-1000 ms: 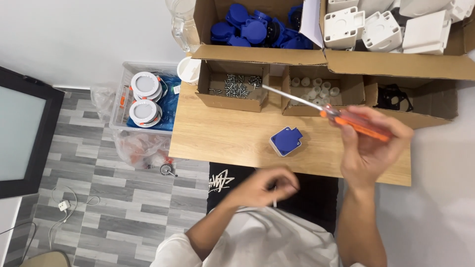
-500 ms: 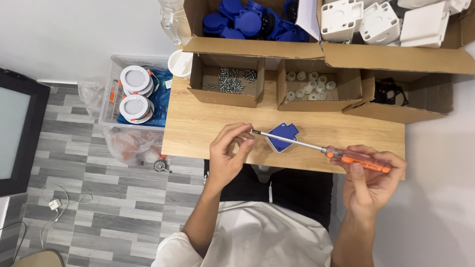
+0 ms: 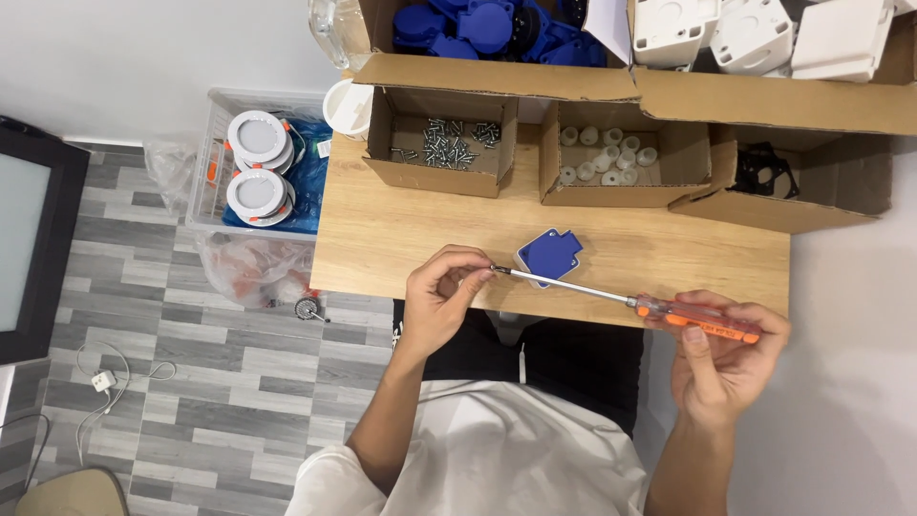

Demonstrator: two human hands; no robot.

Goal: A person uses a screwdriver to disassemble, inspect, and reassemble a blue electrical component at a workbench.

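My right hand grips the orange handle of a long screwdriver, whose shaft points left across the front edge of the wooden table. My left hand pinches a small screw at the screwdriver's tip. Just behind the shaft, a blue socket cover on a white base lies on the table, touched by neither hand.
Open cardboard boxes line the back of the table: screws, white round parts, black parts, blue covers and white housings. A clear bin of round lamps stands on the floor at left.
My left hand rose from my lap to the table edge and met the screwdriver tip. My right hand lowered the screwdriver from a raised slant to nearly level.
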